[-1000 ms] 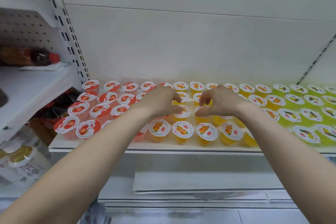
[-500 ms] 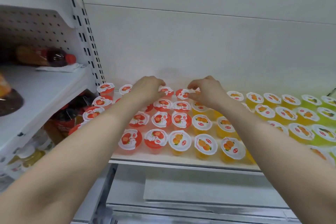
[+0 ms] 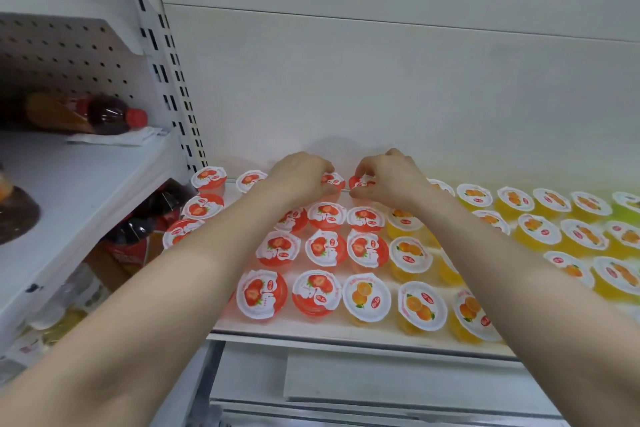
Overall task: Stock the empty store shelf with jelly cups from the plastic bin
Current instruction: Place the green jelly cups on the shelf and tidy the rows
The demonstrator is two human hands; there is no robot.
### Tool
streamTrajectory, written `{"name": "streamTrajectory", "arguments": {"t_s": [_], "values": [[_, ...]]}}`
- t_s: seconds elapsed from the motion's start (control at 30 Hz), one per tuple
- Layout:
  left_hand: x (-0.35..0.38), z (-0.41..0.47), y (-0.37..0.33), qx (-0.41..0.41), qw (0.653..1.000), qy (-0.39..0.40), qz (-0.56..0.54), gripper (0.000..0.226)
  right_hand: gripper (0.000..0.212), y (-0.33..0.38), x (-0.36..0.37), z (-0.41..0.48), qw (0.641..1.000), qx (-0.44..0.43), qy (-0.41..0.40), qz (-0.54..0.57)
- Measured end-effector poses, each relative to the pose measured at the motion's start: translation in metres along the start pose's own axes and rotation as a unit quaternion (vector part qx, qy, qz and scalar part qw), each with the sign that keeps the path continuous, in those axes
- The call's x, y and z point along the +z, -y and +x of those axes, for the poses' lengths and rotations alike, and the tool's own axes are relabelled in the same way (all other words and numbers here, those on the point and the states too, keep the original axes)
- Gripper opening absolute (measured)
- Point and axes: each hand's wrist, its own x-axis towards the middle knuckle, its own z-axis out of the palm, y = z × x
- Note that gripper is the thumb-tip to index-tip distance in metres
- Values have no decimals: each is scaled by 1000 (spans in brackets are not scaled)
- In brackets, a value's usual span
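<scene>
On the side shelf [image 3: 86, 184] at far left, a dark drinks bottle [image 3: 100, 114] lies on its side, well apart from the work. Next to it, the store shelf [image 3: 311, 331] carries rows of jelly cups, beginning with a block of red strawberry cups [image 3: 261, 293].

The left hand [image 3: 298, 178] reaches to the back row, its fingers [image 3: 318, 172] curled down around a rear red cup [image 3: 334, 179] near the back wall. Just beside it, the right hand [image 3: 391, 180] pinches the rim of the neighbouring red cup [image 3: 360, 181] between thumb and fingers. The two cups stand almost touching.

A second ago both hands were working nearer the front, over orange cups in the middle rows. They have since travelled back and to the left, into the red block. That shift suggests the orange section is settled and the rear red row is now being closed up.

To the right, orange cups [image 3: 410, 253] run on in rows, giving way to green cups [image 3: 627, 201] at the far edge. The plastic bin is out of view. With the shelf this full, stocking appears close to done, and what remains looks like straightening rather than filling.
</scene>
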Motion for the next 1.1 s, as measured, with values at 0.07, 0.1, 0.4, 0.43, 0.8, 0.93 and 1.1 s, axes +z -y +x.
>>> {"name": "streamTrajectory", "arguments": {"t_s": [0.07, 0.1, 0.4, 0.43, 0.8, 0.93, 1.1], "values": [[0, 0, 1, -2, 1000, 0, -2, 46, 39, 0, 0, 1, 1000, 6, 4, 2], [0, -1, 1, -3, 1000, 1, -6, 45, 39, 0, -1, 0, 1000, 8, 5, 0], [1, -7, 3, 19, 999, 23, -11, 40, 43, 3, -5, -7, 1000, 14, 15, -18], [2, -8, 3, 20, 999, 21, -14, 39, 45, 2, -6, -10, 1000, 17, 12, -15], [-13, -31, -1, 50, 998, -32, -36, 33, 35, 7, -17, -57, 999, -14, 3, 36], [-17, -48, -9, 58, 997, 49, -25, 40, 40, 15, -17, -63, 1000, -18, 19, 5], [-13, -55, -14, 69, 997, 20, -7, 39, 36, 22, -15, -64, 1000, -1, 6, -11]]}}
